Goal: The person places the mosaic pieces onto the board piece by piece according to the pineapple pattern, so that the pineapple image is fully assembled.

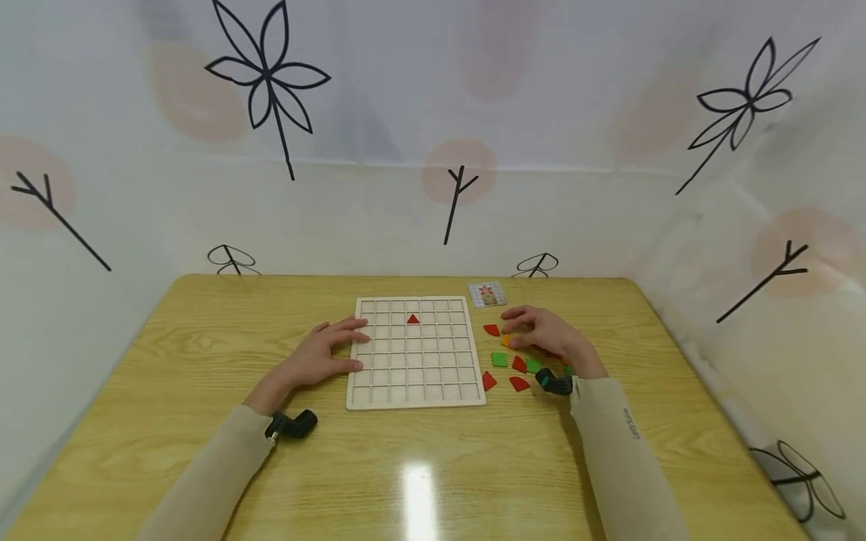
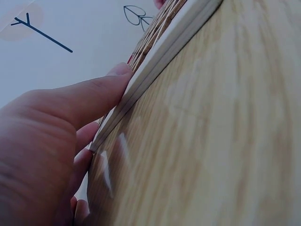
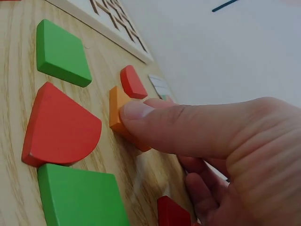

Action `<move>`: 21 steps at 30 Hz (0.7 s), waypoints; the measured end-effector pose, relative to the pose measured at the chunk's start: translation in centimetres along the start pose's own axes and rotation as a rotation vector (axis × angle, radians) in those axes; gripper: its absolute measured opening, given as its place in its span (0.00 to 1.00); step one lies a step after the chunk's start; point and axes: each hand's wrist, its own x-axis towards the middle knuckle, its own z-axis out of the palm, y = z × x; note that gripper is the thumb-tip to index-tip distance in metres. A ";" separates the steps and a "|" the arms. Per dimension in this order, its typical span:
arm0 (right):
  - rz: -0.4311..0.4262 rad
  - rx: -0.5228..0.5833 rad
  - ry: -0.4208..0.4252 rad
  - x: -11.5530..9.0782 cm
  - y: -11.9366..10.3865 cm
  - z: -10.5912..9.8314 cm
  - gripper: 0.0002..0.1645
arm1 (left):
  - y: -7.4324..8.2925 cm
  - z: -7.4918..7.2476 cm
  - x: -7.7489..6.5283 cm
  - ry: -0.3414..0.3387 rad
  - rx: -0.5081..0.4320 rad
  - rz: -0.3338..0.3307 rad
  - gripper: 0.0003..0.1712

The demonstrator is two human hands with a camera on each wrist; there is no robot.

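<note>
A white grid board (image 1: 417,400) lies flat on the table, with one red triangle (image 1: 413,319) in an upper cell. My left hand (image 1: 318,357) rests at the board's left edge, fingers spread onto its rim; in the left wrist view the thumb (image 2: 106,89) touches that edge. To the right of the board, my right hand (image 1: 548,333) pinches an orange block (image 3: 117,107) between thumb and forefinger, low over the table. The forefinger's tip is mostly hidden behind the thumb. Around it lie red rounded pieces (image 3: 66,127) and green square blocks (image 3: 63,52).
A small picture card (image 1: 487,294) lies beyond the right hand, near the board's upper right corner. More red pieces (image 1: 519,384) lie near the board's lower right side. A patterned cloth (image 1: 379,218) stands behind the wooden table (image 1: 325,481).
</note>
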 end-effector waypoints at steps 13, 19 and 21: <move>-0.002 -0.071 0.026 0.0 0.2 0.2 0.12 | 0.2 -0.2 0.1 -0.003 -0.003 -0.001 0.28; -0.040 -0.045 0.039 0.0 0.5 0.2 0.09 | 0.2 -0.2 0.1 -0.005 0.000 -0.010 0.28; -0.042 -0.039 0.043 0.0 0.5 0.2 0.08 | 0.2 -0.2 0.1 -0.004 -0.002 -0.014 0.28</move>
